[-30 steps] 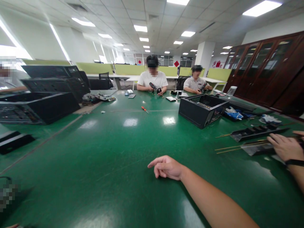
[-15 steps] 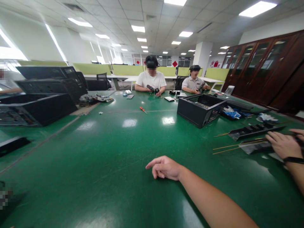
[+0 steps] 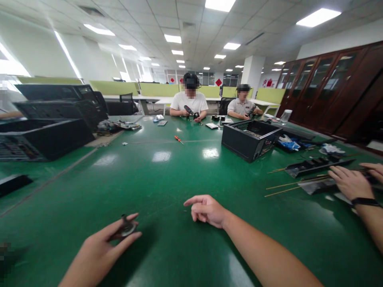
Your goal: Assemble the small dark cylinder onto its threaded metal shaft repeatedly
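Note:
My left hand (image 3: 103, 245) is at the lower left over the green table. Its thumb and fingers close around a small round metal part with a short dark stem (image 3: 128, 228); its exact kind I cannot make out. Near the middle, my right hand (image 3: 208, 210) is low over the tabletop, perhaps resting on it. The index finger points left and the others curl loosely, with nothing visible in them. A gap of bare green table (image 3: 163, 223) separates the two hands.
An orange screwdriver (image 3: 178, 139) lies farther off. A black computer case (image 3: 249, 139) stands right of centre, and more cases (image 3: 60, 137) at left. At right, a co-worker's hands (image 3: 353, 183) touch dark trays with thin rods (image 3: 284, 185). Two people sit across the table.
My left hand has come into view from the lower left, holding the round metal part. My right hand keeps nearly the same pose. The view has shifted slightly.

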Available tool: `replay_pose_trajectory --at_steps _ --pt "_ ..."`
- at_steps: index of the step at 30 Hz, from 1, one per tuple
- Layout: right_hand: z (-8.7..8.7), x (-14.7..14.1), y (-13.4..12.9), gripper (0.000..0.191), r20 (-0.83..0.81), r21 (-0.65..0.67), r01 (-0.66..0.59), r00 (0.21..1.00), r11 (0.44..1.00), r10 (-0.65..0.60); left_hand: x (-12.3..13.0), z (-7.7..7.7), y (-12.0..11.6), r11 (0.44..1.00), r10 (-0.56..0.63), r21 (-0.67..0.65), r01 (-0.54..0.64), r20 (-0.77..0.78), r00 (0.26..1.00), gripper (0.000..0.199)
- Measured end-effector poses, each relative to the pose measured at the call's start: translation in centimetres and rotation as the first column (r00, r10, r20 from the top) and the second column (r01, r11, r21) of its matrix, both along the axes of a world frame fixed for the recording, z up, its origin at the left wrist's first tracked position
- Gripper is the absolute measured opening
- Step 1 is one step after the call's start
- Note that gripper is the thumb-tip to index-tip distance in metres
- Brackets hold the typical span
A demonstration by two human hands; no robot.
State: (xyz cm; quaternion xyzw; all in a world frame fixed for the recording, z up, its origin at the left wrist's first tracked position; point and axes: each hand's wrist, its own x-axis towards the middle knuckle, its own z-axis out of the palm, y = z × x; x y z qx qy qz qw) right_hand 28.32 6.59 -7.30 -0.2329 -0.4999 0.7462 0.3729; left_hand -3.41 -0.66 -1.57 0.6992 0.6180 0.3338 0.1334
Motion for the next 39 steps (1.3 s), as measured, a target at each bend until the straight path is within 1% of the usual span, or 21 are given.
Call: replay_pose_trajectory --at_steps 1,3,5,6,8,10,12,13,15,16,18,21,24,29,34,39 --pt "-0.1 0.0 0.2 0.040 -0.001 0.021 0.076 0.997 0.997 -0.076 2.0 -0.1 0.9 0.996 -0.074 -0.049 0.076 0.035 0.997 0.060" --pt "-0.3 0.2 0.7 0.039 -0.021 0.064 0.228 0.974 0.972 -0.227 6.3 -0.3 2.7 0.981 -0.172 -0.067 0.181 0.118 0.978 0.057" --pt "-0.8 0.3 1.3 0.043 -0.040 0.104 0.341 0.940 0.934 -0.339 9.8 -0.8 4.1 0.967 -0.242 -0.039 0.252 0.179 0.954 0.041" --pt "-1.1 0.4 1.6 0.047 -0.038 0.129 0.382 0.924 0.915 -0.380 11.0 -1.2 4.6 0.962 -0.264 -0.020 0.273 0.193 0.945 0.035" --pt "-1.5 0.5 1.9 0.056 -0.012 0.184 0.428 0.901 0.885 -0.433 12.4 -2.2 5.4 0.957 -0.286 0.018 0.288 0.191 0.939 0.027" --pt "-1.8 0.5 1.8 0.062 0.045 0.269 0.415 0.896 0.869 -0.441 12.4 -3.1 5.7 0.950 -0.311 0.038 0.308 0.148 0.939 0.023" --pt "-1.7 0.5 1.2 0.063 0.125 0.394 0.342 0.900 0.853 -0.418 11.7 -3.8 5.9 0.940 -0.341 0.042 0.338 0.095 0.935 0.022" --pt "-1.6 0.4 0.9 0.064 0.170 0.459 0.300 0.894 0.836 -0.414 11.2 -4.0 5.9 0.938 -0.346 0.046 0.343 0.081 0.935 0.022" --pt "-1.1 0.3 0.2 0.063 0.276 0.549 0.201 0.873 0.811 -0.403 10.5 -4.3 6.0 0.946 -0.323 0.059 0.319 0.087 0.942 0.023" --pt "-0.9 0.3 -0.1 0.060 0.314 0.572 0.183 0.851 0.800 -0.420 10.3 -4.3 6.0 0.952 -0.305 0.062 0.300 0.101 0.947 0.024" --pt "-0.6 0.2 -0.4 0.050 0.391 0.575 0.155 0.811 0.804 -0.435 10.2 -4.4 6.1 0.960 -0.280 0.053 0.275 0.128 0.951 0.025" --pt "-0.4 0.2 -0.5 0.040 0.431 0.577 0.148 0.780 0.803 -0.454 10.6 -4.5 6.2 0.957 -0.291 0.043 0.287 0.151 0.945 0.024" --pt "-0.3 0.1 -0.5 0.037 0.416 0.593 0.156 0.781 0.790 -0.466 11.0 -4.5 6.1 0.947 -0.319 0.081 0.309 0.154 0.935 0.023" --pt "-0.2 0.1 -0.6 0.032 0.404 0.601 0.157 0.786 0.784 -0.467 11.1 -4.4 5.9 0.936 -0.344 0.127 0.328 0.139 0.929 0.021" --pt "-0.3 0.0 -0.7 0.025 0.402 0.610 0.155 0.785 0.777 -0.472 11.2 -4.3 5.8 0.935 -0.348 0.116 0.334 0.123 0.930 0.019" --pt "-0.5 -0.1 -0.6 0.020 0.398 0.599 0.163 0.790 0.784 -0.467 11.3 -4.3 5.8 0.931 -0.360 0.108 0.349 0.107 0.927 0.018"
